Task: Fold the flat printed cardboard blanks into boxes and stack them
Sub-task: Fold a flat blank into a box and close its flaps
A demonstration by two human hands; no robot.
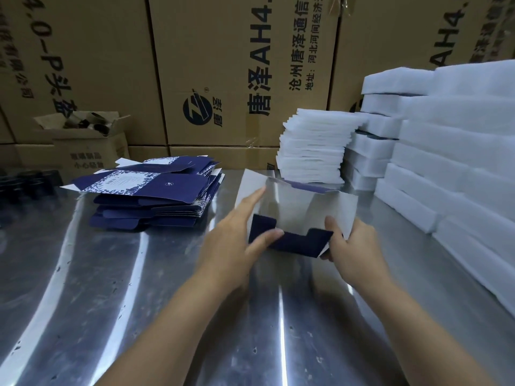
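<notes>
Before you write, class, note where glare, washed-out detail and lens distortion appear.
Head view: glare streaks cross the metal table; the white foam stacks wash out; the wide lens bows the brown cartons behind; the half-folded box looks sharp.

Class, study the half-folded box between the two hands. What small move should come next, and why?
Probably push the navy flap inward with the left hand to close the near end. The box stands open, its white inside showing; the right hand grips its right wall and steadies it, and the left thumb rests on that flap, not yet tucked in.
</notes>
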